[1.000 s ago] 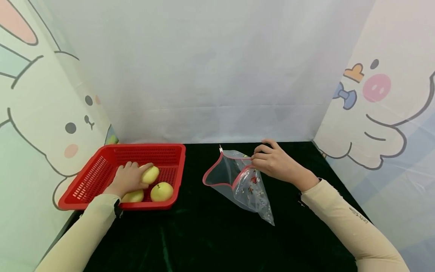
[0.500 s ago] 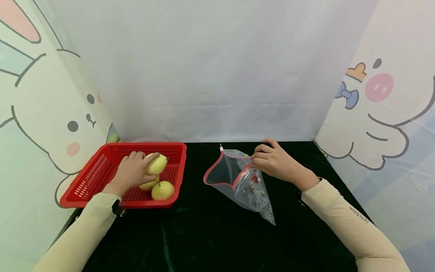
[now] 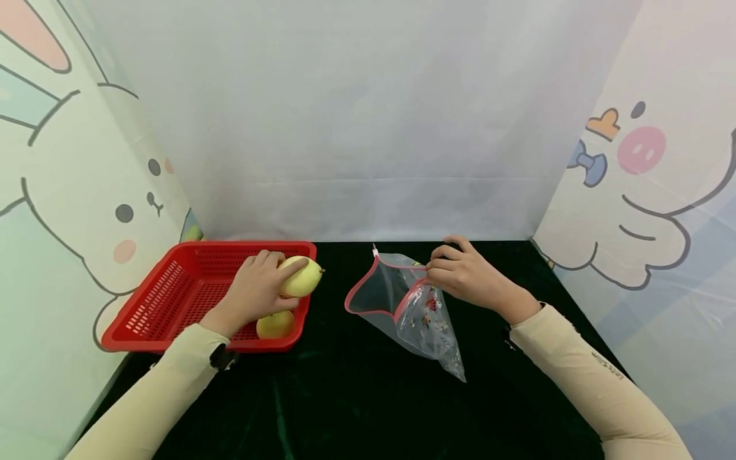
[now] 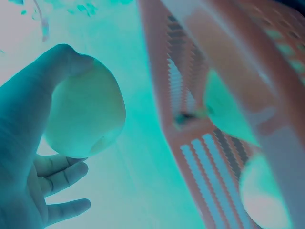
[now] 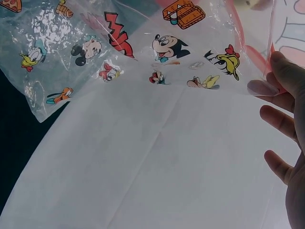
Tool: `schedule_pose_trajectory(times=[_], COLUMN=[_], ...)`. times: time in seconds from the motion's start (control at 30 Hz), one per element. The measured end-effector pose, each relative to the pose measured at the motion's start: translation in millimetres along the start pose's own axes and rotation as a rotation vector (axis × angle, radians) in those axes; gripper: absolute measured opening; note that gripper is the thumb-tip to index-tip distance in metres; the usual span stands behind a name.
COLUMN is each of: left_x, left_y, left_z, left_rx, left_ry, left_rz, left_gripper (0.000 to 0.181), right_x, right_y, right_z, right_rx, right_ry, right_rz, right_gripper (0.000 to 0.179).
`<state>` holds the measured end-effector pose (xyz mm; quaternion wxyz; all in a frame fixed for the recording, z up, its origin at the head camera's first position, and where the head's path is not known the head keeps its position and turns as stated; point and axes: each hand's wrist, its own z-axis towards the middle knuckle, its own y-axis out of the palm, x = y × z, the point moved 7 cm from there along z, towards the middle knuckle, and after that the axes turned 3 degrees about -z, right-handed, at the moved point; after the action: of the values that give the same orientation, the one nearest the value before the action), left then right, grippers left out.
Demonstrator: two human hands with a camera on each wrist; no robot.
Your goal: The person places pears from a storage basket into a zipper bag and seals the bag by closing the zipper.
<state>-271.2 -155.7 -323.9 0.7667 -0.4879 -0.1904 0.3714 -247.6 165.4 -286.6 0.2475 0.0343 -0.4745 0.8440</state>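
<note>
My left hand (image 3: 255,287) holds a round yellow-green pear (image 3: 303,276) between thumb and fingers, above the right rim of the red plastic basket (image 3: 144,345). In the left wrist view the held pear (image 4: 88,112) hangs apart from the basket. Another pear (image 3: 276,324) lies in the basket; the left wrist view shows two there, a green one (image 4: 226,112) and a pale one (image 4: 262,195). My right hand (image 3: 462,271) pinches the rim of a clear zip bag (image 3: 428,319) with red edging. The bag's mouth gapes toward the left. Cartoon prints cover the bag (image 5: 143,52) in the right wrist view.
Dark green cloth (image 3: 345,396) covers the table. A white curtain (image 3: 368,128) hangs behind it, with cartoon-printed panels on the left (image 3: 75,255) and right (image 3: 650,211). A white slider (image 3: 375,252) sits at the bag's upper corner.
My left hand has lifted a pear out of the basket's middle and carried it right, over the rim. The right hand and bag have stayed in place.
</note>
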Motion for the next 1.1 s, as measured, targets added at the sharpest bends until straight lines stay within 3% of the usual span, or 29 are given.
schedule_pose_trajectory(times=[0.07,0.17,0.33,0.73,0.9,1.0,1.1], left_x=[10.3,26.1,50.0,99.2,112.0,116.8,119.3], left_y=[-2.9,-6.8,-8.9,-7.7,1.3,7.8,13.9], left_z=[5.4,12.7,22.9,48.1,53.7,55.4,56.6], left_rx=[0.023,0.062,0.093,0.164,0.156,0.142,0.131], left_ry=[0.038,0.096,0.173,0.306,0.348,0.371,0.389], left_rz=[0.023,0.061,0.085,0.201,0.188,0.152,0.104], left_gripper=[0.067,0.068,0.069,0.073,0.071,0.072,0.073], right_x=[0,0,-1,-5,-5,-7,-8], right_y=[0,-1,-1,1,2,2,2], right_z=[0.1,0.4,1.8,5.7,5.8,6.0,6.2], right_rx=[-0.001,-0.01,-0.015,-0.018,0.001,0.013,0.015], right_ry=[0.001,0.004,0.0,-0.005,-0.009,-0.016,-0.022], right_rz=[0.003,0.005,0.001,0.004,0.02,0.021,0.02], right_gripper=[0.023,0.024,0.01,0.017,0.007,0.023,0.022])
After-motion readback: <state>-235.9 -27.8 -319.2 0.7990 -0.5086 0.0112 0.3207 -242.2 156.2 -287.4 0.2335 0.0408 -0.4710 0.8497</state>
